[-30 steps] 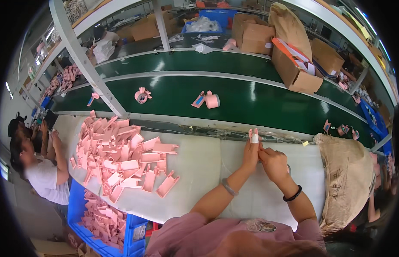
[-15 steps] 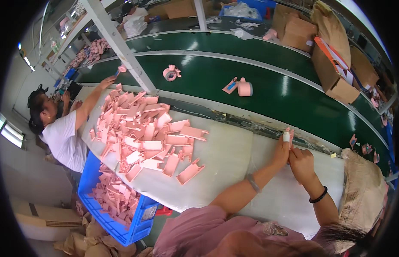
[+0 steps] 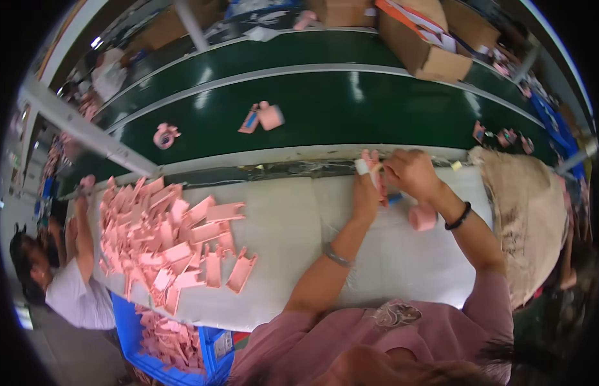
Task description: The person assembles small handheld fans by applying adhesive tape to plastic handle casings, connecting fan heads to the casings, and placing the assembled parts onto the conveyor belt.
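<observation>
My left hand (image 3: 365, 196) is closed around a narrow pink plastic casing (image 3: 381, 188), holding it upright over the far edge of the padded table. White tape wraps one of its fingertips. Close by on the right, my right hand (image 3: 413, 174) is curled with its fingers pinched at the casing's upper part; whatever lies between those fingertips is blurred. A small blue bit (image 3: 394, 199) shows beside the casing. Just below my right hand is a round pink part (image 3: 422, 217); whether it is joined to the casing I cannot tell.
Loose pink casings (image 3: 164, 231) are heaped on the table's left. A blue crate (image 3: 215, 354) of similar pieces stands below. Beyond runs a green conveyor (image 3: 325, 106) carrying pink assemblies (image 3: 269, 116). Brown sacking (image 3: 528, 219) covers the right end. A co-worker (image 3: 77, 289) reaches in at far left.
The view has swung right, so the heap and co-worker sit farther left. My right hand has risen beside the casing's top, and the round pink part below it has come into sight.
</observation>
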`<state>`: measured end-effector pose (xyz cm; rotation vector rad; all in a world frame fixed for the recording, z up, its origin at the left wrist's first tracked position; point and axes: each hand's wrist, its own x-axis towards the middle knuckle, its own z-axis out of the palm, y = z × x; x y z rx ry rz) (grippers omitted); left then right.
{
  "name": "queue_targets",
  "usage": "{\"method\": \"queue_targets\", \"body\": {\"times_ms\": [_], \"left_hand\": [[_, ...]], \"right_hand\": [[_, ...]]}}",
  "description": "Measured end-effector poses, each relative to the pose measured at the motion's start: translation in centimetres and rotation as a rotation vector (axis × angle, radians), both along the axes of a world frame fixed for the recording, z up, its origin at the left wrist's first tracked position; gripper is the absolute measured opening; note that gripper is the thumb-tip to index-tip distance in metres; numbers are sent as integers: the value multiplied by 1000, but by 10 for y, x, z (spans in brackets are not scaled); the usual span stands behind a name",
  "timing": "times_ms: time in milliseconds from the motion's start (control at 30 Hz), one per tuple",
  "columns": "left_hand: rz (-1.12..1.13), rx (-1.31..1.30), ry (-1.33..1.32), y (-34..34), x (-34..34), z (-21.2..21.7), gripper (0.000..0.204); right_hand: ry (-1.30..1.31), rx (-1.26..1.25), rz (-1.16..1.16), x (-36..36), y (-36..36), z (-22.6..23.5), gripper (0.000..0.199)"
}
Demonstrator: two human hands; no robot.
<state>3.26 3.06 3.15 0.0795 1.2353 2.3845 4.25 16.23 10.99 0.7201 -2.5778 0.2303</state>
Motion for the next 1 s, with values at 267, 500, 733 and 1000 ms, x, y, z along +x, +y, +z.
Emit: {"method": "queue_targets", "body": {"times_ms": [267,500,733,1000], "left_hand": [[77,-21,-192,8,-2,2,56],[222,-36,-124,-1,-1,11,44],[171,-78,-135,4,-3,8,45],[65,-183,-117,-2,-4,9,45]], "right_hand": [[-103,253,-762,-50,88,-21,28],[-125,143,-495,39,21,-11,20],[-329,304,-311,69,-5,-34,15],[-127,-162,-212,84,6,-26,15]]}}
